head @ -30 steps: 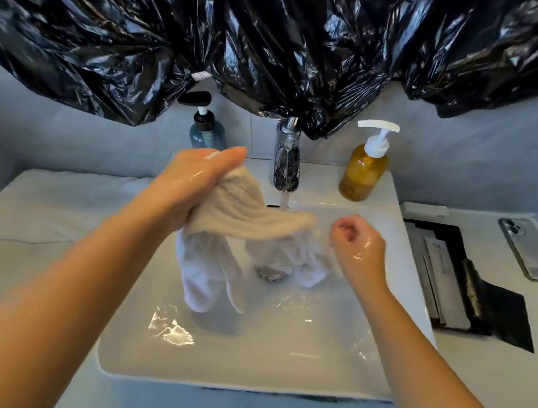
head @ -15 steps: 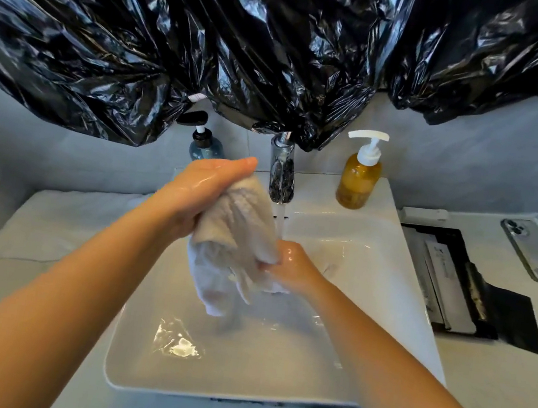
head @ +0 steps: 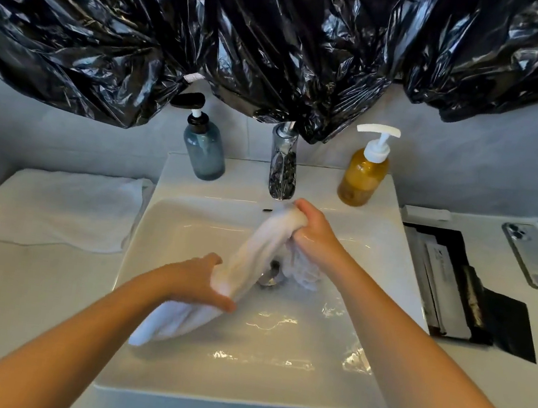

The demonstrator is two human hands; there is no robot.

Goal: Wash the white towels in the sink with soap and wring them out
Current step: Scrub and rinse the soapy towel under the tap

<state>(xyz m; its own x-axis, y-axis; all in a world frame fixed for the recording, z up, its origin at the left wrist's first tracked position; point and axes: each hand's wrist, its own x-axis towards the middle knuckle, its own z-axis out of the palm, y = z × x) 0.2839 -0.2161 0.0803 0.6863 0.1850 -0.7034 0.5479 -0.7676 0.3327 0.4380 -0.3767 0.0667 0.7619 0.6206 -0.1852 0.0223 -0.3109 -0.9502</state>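
Observation:
A wet white towel [head: 256, 248] is stretched into a long roll above the white sink [head: 272, 370]. My right hand [head: 317, 234] grips its upper end just under the chrome faucet [head: 283, 167]. My left hand [head: 203, 281] grips it lower down, over the basin's middle, and the tail hangs out below that hand. A bunched bit of towel lies by the drain [head: 271, 275]. An amber soap bottle [head: 363, 175] with a white pump stands right of the faucet, a blue-grey pump bottle [head: 204, 149] left of it.
A folded white towel [head: 52, 208] lies on the counter left of the sink. Right of it sit a black tray with packets [head: 456, 289] and a phone [head: 535, 255]. Black plastic sheeting [head: 250, 35] hangs low over the back wall.
My left hand dropped from up near the faucet to the basin's middle, and my right hand rose to the towel's top end. The bunched towel is now pulled out into a long roll.

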